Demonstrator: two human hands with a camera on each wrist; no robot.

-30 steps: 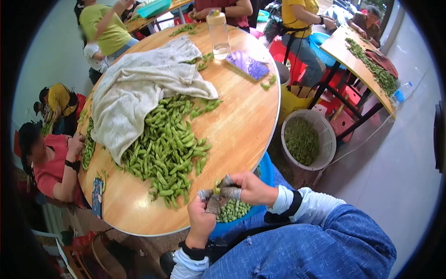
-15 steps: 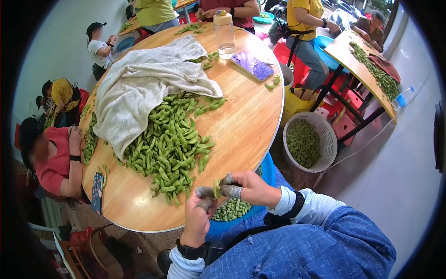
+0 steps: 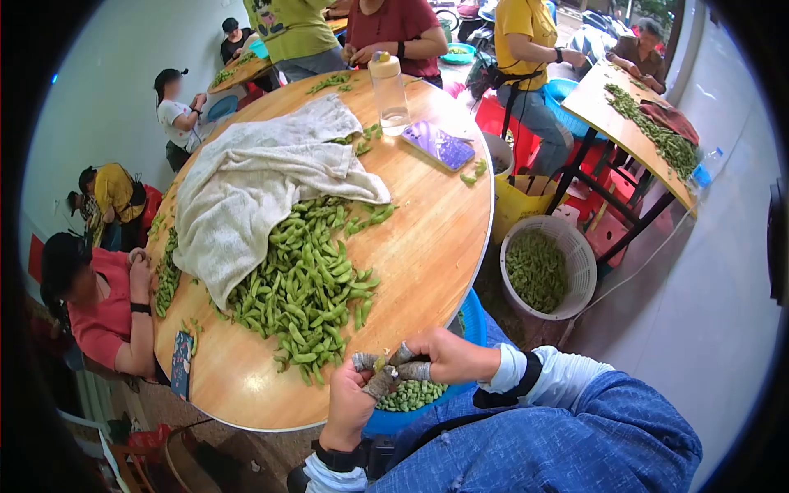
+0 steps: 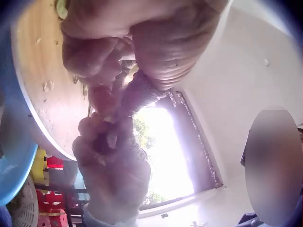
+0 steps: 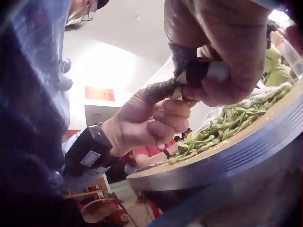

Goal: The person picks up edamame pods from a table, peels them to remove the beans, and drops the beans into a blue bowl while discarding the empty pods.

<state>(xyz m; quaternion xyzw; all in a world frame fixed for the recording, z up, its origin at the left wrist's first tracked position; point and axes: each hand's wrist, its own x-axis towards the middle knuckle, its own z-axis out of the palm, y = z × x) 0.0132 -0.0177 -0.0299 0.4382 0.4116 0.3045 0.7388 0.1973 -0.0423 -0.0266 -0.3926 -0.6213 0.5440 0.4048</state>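
Observation:
Grey tape wraps the thumb and finger tips of both hands, which meet just beyond the table's near edge. Between those tips is a small green soybean pod (image 3: 379,362), mostly covered by them; a bit of it shows in the right wrist view as a pod edge (image 5: 177,92). My left hand (image 3: 348,404) pinches it from one side, thumb against curled fingers. From the other side my right hand (image 3: 459,360) pinches it too. Below both hands stands a blue basin (image 3: 474,319) with shelled green beans (image 3: 411,396) in it.
A heap of soybean pods (image 3: 308,283) lies on the round wooden table (image 3: 436,246), partly under a pale towel (image 3: 238,181). A bottle (image 3: 389,94), a purple phone (image 3: 440,145) and a dark patterned phone (image 3: 182,366) are on it. A white basket (image 3: 585,271) of pods stands to the right.
The left hand's fingers came slightly apart from their earlier hold and closed up to the right hand again. The pod, clearly seen half a second ago, is now mostly covered. The head view shifted slightly.

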